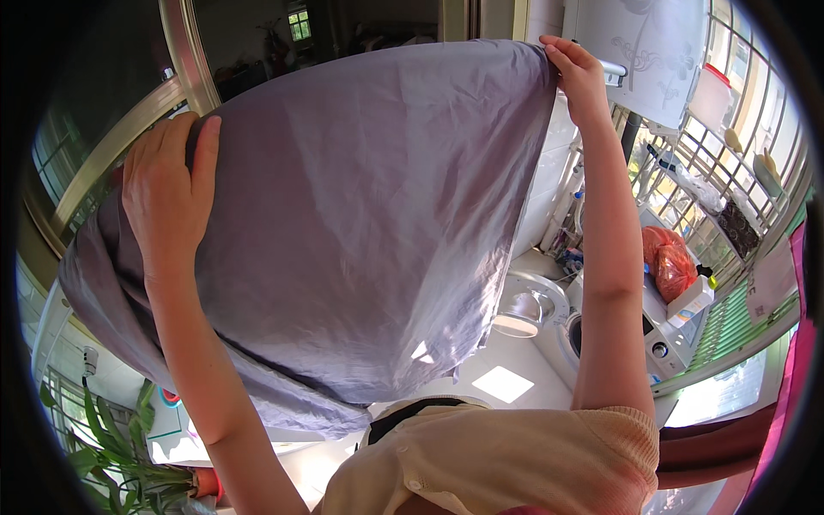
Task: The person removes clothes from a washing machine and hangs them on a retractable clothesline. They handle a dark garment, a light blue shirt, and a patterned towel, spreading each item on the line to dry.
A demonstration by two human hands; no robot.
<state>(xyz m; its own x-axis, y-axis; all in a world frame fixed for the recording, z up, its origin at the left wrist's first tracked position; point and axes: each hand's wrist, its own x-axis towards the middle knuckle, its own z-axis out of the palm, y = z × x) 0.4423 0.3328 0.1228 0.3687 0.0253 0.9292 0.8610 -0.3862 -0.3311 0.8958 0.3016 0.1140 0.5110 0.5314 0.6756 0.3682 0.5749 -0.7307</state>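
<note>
A large purple-grey fabric sheet (360,212) hangs spread before me, creased and sunlit towards its lower right. At the sheet's upper right corner, my right hand (579,80) pinches the edge between thumb and fingers. My left hand (170,187) grips the top edge on the left, thumb on the near face and fingers over the far side. Left of that hand the cloth falls in folds and drapes down across my left forearm's far side. Its lower hem hangs near my waist, above the pale floor. Whatever supports the top edge is hidden behind the cloth.
A front-loading washing machine (663,341) stands at right, its round door (531,302) swung wide. On top sit a red plastic bag (669,261) and a white carton (692,301). A white water heater (634,61) hangs at upper right, beside barred windows. Potted plants (122,450) stand at lower left.
</note>
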